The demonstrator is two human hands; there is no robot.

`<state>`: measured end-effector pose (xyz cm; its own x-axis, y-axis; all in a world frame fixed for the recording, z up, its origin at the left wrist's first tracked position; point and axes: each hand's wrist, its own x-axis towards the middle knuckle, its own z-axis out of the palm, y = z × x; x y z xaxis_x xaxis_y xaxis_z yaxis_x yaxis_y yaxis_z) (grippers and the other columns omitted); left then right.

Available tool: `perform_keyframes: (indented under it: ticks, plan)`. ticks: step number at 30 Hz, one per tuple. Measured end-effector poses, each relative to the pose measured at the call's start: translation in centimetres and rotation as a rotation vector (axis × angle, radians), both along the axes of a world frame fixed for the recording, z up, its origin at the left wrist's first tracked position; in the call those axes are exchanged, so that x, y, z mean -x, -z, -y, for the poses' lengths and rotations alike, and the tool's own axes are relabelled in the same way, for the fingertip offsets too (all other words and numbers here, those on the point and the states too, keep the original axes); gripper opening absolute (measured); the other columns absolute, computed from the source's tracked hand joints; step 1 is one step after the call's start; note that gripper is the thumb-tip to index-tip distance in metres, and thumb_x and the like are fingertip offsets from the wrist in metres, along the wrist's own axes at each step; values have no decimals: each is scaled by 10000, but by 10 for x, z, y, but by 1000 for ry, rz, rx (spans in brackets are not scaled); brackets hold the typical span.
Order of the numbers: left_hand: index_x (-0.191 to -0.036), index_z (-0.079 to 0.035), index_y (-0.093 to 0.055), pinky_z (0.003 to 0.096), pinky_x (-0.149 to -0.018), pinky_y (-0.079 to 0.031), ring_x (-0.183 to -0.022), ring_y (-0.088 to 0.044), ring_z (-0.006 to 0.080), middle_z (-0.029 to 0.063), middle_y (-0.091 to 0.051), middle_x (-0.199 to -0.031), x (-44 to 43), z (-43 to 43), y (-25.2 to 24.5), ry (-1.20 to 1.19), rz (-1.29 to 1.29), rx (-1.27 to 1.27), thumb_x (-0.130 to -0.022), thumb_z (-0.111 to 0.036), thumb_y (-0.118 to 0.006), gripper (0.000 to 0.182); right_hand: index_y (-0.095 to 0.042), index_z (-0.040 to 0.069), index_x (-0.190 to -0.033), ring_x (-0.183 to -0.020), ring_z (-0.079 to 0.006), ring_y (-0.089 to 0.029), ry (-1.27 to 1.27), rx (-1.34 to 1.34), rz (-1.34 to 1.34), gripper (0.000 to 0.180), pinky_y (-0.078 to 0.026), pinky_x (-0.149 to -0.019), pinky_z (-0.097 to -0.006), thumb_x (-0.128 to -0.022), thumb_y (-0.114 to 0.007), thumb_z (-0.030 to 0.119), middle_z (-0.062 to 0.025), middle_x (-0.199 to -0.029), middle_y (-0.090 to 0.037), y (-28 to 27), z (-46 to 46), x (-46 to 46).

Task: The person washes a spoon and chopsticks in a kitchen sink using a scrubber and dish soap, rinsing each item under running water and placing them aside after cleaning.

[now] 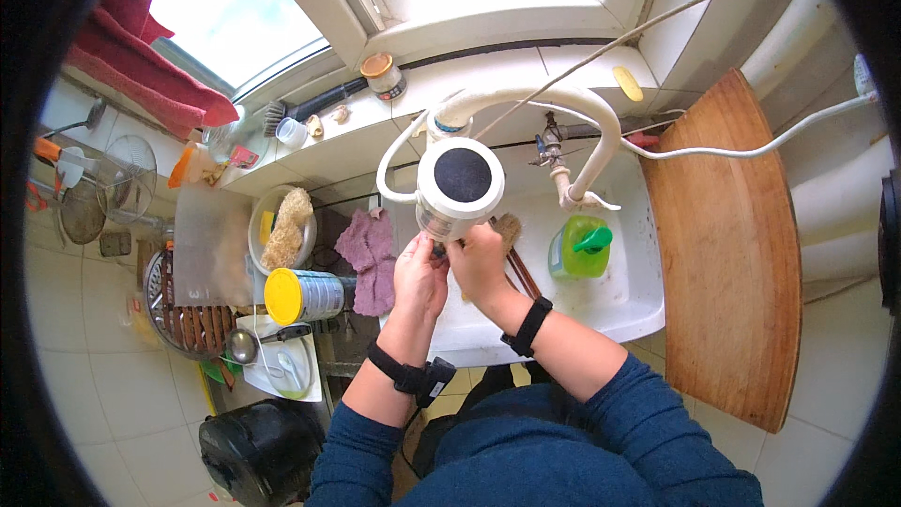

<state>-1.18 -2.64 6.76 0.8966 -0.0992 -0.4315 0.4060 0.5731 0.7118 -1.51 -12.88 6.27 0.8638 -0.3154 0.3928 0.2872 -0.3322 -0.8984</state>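
My left hand (420,274) and my right hand (481,260) meet just below a white faucet-mounted water heater (461,183) with a black round top. The fingers of both hands touch around a small dark part at its lower end, which they mostly hide. What exactly they pinch cannot be told. Right of my hands, in the white sink (633,282), stands a green bottle with a pump top (578,246). A brown brush head (507,229) and wooden chopsticks (522,273) lie close behind my right hand.
A large wooden board (732,246) leans at the right. On the left are a purple cloth (367,260), a yellow-lidded can (303,296), a bowl with loofah (287,229) and a rack (190,303). A glass jar (383,77) stands on the sill; a white hose (746,153) crosses the right side.
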Motion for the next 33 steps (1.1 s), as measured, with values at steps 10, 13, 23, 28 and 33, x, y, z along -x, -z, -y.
perform_keyframes:
  ticks: [10, 13, 23, 28, 33]
  plan:
    - [-1120, -23, -547, 309, -805, -469, -903, -596, 162, 78, -616, -1039, 2, 0, -4, 11, 14, -10, -955, -167, -486, 228, -572, 3, -760, -788, -375, -553, 54, -49, -49, 33, -452, -674, -447, -730, -559, -3, -177, -776, -590, -12, 5, -4]
    - [-1108, -21, -549, 298, -780, -483, -889, -600, 160, 79, -617, -1025, 3, 0, -5, 19, 48, -24, -958, -174, -482, 224, -582, 4, -769, -796, -374, -555, 49, -94, -95, 40, -453, -689, -440, -729, -580, 7, -170, -778, -596, -14, 6, -2]
    - [-1102, -24, -541, 317, -802, -499, -908, -600, 177, 77, -613, -1040, -2, 2, -8, 57, 58, -55, -935, -198, -532, 242, -606, 5, -808, -789, -350, -573, 66, -189, -133, 83, -464, -696, -400, -731, -579, -8, -159, -793, -597, -6, 10, -4]
    - [-1048, -22, -534, 308, -737, -536, -857, -614, 180, 94, -616, -983, -7, 4, -15, 73, -50, -47, -920, -199, -557, 219, -611, -10, -862, -809, -191, -587, 72, -220, -184, 97, -471, -736, -302, -768, -606, 9, -99, -846, -622, -3, 30, 22]
    - [-1029, -16, -541, 284, -711, -545, -840, -618, 187, 85, -618, -976, -17, 11, -12, 31, -81, -114, -870, -91, -613, 190, -579, 14, -947, -814, -93, -532, 220, -335, -165, 132, -447, -755, -233, -819, -601, -8, -20, -873, -580, -19, 91, 60]
